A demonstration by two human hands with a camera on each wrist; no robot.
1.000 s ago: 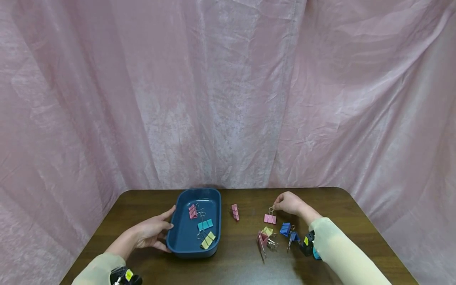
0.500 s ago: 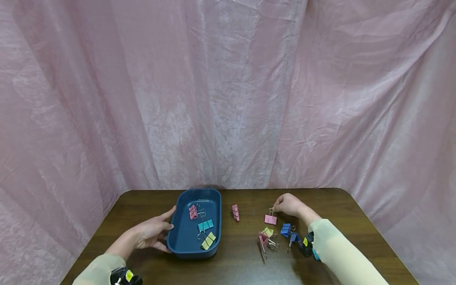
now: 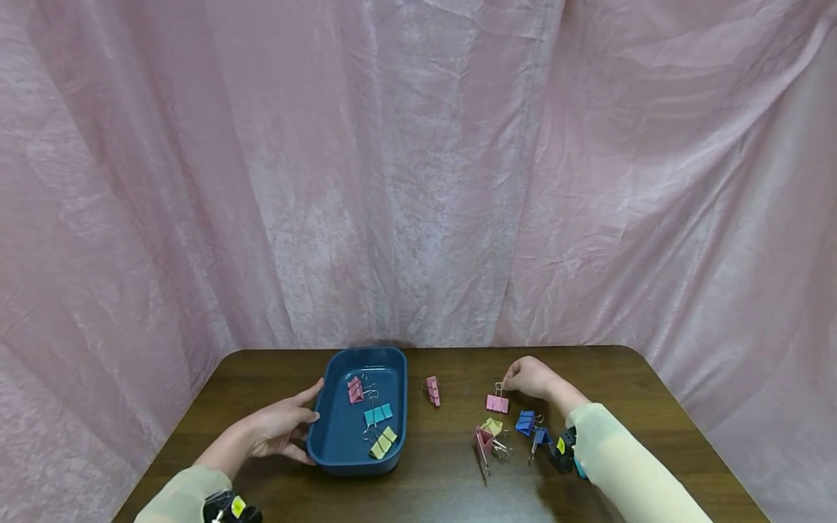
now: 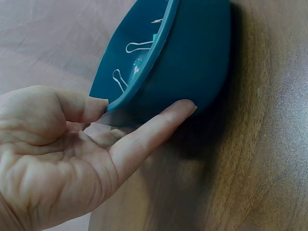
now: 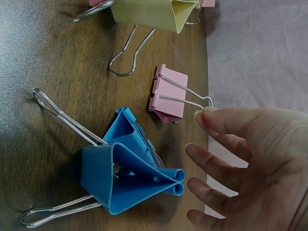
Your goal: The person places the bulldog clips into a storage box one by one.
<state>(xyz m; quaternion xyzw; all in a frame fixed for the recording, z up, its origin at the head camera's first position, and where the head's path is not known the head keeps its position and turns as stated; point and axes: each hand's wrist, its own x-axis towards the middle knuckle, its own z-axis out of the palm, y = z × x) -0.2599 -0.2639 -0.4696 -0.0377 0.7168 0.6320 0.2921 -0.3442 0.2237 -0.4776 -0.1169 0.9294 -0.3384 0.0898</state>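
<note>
— Actually, has anything been changed since half a second ago?

— Almost nothing. The pink metal binder clip with silver wire handle (image 5: 170,91) is held at the same place, well to the right of the dark-blue rounded rectangular plastic-looking box (image 3: 340,430). Its handle is pinched between thumb and forefinger of the right hand (image 3: 532,378). Whether the brown wooden table (image 3: 438,454) is touched by the clip cannot be told. So, it may be judged, a grip has been made, but the carrying has not been begun.

— And how is the left hand (image 3: 277,428) used?

— It is placed at the left of the box with its fingers spread; the rim and outer wall are touched. By this, it seems, the box is steadied.

— What is contained inside?

— Three clips: a pink metal one (image 3: 355,390) at the left, a turquoise one (image 3: 378,415) right of the middle, and a pale-yellow one (image 3: 383,442) toward the near right corner.

— And outside?

— Near the box's right wall, another pink clip (image 3: 433,391) is seen. Farther right, a rose-red clip (image 3: 482,439) and a second pale-yellow clip (image 3: 492,426) are gathered; beyond them, two blue clips (image 3: 526,423) are found.
</note>
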